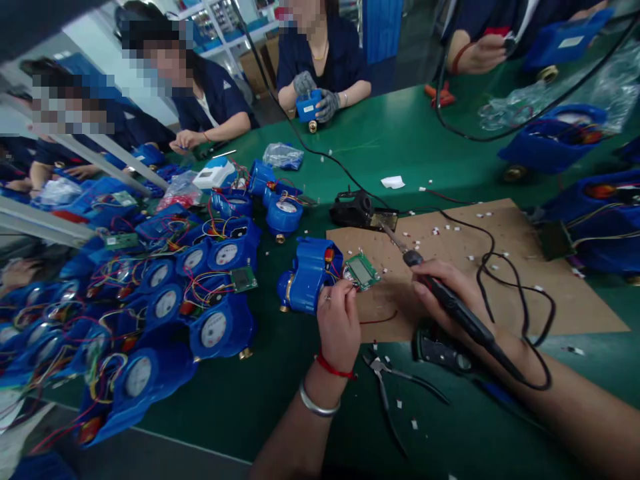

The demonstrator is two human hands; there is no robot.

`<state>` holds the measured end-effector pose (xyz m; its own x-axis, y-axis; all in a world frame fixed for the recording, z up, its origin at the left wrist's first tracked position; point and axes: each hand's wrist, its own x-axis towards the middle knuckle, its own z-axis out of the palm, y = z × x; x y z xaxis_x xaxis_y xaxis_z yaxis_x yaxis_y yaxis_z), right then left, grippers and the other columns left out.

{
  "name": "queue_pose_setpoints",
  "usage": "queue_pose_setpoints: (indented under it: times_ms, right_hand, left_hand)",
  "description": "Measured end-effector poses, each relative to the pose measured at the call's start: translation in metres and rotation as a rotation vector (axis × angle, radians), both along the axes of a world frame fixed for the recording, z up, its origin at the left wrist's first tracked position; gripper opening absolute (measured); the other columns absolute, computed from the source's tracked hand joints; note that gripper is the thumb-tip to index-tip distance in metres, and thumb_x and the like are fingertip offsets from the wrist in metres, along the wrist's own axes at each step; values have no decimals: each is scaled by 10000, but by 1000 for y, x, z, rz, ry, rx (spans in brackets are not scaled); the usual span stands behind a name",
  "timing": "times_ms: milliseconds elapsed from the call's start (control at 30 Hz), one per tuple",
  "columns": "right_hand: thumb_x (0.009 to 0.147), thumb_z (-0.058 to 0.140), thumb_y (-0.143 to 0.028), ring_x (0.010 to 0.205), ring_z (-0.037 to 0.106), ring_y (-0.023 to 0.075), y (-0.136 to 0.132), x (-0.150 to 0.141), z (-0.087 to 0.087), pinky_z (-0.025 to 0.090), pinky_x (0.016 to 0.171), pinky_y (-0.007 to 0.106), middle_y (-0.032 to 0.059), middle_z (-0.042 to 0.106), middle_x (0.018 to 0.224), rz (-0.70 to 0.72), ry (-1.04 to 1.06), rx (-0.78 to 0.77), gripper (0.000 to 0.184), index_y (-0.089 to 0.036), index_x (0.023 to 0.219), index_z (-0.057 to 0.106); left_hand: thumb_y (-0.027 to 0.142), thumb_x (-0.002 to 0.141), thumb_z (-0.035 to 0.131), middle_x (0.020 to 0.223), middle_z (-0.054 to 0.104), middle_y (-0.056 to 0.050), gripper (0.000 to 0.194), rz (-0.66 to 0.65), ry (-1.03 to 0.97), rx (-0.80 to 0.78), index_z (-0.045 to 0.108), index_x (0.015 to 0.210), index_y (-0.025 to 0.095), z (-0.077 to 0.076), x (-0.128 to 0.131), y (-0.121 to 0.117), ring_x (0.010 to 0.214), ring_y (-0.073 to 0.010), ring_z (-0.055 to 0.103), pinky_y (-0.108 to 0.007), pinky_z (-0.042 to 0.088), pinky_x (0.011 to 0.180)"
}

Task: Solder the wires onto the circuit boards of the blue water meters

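My right hand (450, 293) is wrapped round a soldering iron (443, 303), whose tip points up and left toward the soldering stand (357, 210). My left hand (341, 317) is closed in a pinch on thin wires beside a green circuit board (362, 271) with a small display; the fingers partly hide them. Just left of that hand lies a blue water meter (310, 267) with its housing open and coloured wires coming out. Diagonal cutters (387, 377) lie with handles spread between my forearms. A black-handled tool (443, 350) is partly hidden under my right forearm.
Many blue meters (210, 327) with loose wires crowd the left. Brown cardboard (530, 267) holds scattered white connectors and the iron's looping cord (520, 287). More meters (597, 220) stand at right. Across the green table (380, 143), a co-worker's gloved hands (320, 100) hold a meter.
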<state>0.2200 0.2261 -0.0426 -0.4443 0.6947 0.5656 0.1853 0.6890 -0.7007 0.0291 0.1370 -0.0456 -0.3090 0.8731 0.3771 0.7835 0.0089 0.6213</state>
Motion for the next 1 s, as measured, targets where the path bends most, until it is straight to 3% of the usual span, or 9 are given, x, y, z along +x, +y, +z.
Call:
queue_pose_setpoints:
  times_ms: [200,333,467,700,833,1000]
  right_hand:
    - [831,606,-174,838,601,194,-2,1,1,475,745,341,45,617,950,-16,19,-65,302,-259,1120,575]
    - [863,591,-245,866,611,209,-3,3,2,474,760,363,51,644,945,-19,65,-216,295,-267,1156,606]
    - [880,571,-295,763,621,201,-3,3,3,484,683,348,49,660,871,5,163,-369,352,-252,1230,558]
    - [868,586,-325,569,579,164,2,1,-3,445,524,282,19,630,690,81,440,-586,152,-219,975,566]
    - [878,564,-307,496,525,135,4,4,-10,386,440,239,7,602,633,95,451,-666,121,-192,913,579]
    - [883,561,-319,486,515,125,0,6,-8,389,442,226,5,597,605,77,340,-636,135,-186,884,583]
  left_hand:
    - [175,886,527,870,615,-40,58,-6,34,20,583,869,175,-3,2,2,859,-188,535,-350,410,817]
    - [165,864,554,971,575,-63,36,12,12,61,590,861,170,-3,2,3,934,-189,531,-344,431,834]
    - [152,877,533,1088,598,-62,54,-21,0,56,583,881,175,-3,0,4,999,-185,538,-361,416,907]
    - [147,882,528,1075,634,-51,62,-36,26,44,577,901,179,-7,-1,4,995,-187,550,-377,393,940]
    - [141,884,520,1068,631,-55,74,-39,28,43,578,909,180,-6,-1,4,1001,-187,548,-375,398,931]
    - [137,879,525,1059,628,-59,68,-39,13,49,574,901,180,-5,-1,5,997,-189,549,-367,413,909]
